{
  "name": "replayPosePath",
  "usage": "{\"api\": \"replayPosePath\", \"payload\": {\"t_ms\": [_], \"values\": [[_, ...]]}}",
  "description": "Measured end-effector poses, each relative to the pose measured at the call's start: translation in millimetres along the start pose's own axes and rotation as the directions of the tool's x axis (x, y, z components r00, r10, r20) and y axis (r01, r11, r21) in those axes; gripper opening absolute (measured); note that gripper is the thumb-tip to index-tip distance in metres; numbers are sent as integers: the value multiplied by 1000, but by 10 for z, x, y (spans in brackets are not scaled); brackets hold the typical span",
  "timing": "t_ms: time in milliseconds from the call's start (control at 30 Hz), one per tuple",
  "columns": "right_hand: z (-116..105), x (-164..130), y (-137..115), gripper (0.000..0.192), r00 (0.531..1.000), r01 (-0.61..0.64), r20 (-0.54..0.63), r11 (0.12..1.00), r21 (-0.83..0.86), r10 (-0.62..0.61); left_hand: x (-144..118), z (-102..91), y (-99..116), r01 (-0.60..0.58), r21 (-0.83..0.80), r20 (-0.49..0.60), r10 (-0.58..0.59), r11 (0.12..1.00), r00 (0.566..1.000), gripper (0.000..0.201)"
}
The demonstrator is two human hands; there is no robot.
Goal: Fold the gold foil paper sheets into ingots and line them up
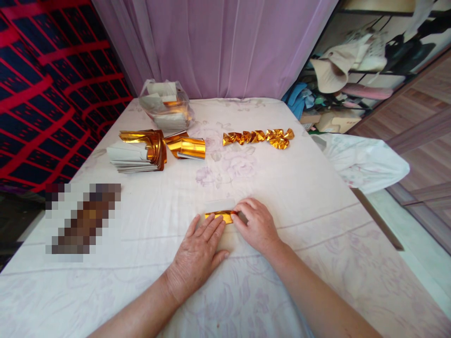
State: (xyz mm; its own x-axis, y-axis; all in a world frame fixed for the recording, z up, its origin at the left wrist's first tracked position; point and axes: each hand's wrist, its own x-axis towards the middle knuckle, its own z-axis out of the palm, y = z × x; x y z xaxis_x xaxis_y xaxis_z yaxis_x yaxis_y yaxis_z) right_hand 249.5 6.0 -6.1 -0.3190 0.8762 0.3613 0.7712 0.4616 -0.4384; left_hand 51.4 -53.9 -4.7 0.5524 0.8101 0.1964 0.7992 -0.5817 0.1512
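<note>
A small sheet of gold foil paper [221,212], white on its back, lies on the cloth-covered table [310,197] in front of me. My left hand [199,251] rests flat on its near part, fingers spread over the fold. My right hand [256,224] presses the sheet's right end with its fingertips, pinching the gold edge. Only a narrow gold strip and a white flap show between the hands.
A stack of gold and white sheets [138,151] and a loose gold roll [186,145] lie at the back left. A clear bag of paper [165,105] stands behind them. A row of folded gold pieces [259,137] lies at the back right. A blurred object [82,220] sits left.
</note>
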Motion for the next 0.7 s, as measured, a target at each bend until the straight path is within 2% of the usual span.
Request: {"api": "replayPosePath", "payload": {"t_ms": [200,300,567,700], "values": [[-3,-2,-3,6,1000,4,10,1000,6,-4,8,-8,-3,-3,-5,3,3,1000,1000,55],[-1,-10,13,12,1000,0,12,1000,7,0,6,-5,-11,-6,-12,4,6,1000,1000,55],[-34,-14,60,15,998,54,31,992,115,-58,-1,8,-26,-6,-14,22,6,1000,1000,56],[-34,-18,18,8,999,40,19,993,113,-42,4,10,-25,-11,-9,38,11,1000,999,56]]}}
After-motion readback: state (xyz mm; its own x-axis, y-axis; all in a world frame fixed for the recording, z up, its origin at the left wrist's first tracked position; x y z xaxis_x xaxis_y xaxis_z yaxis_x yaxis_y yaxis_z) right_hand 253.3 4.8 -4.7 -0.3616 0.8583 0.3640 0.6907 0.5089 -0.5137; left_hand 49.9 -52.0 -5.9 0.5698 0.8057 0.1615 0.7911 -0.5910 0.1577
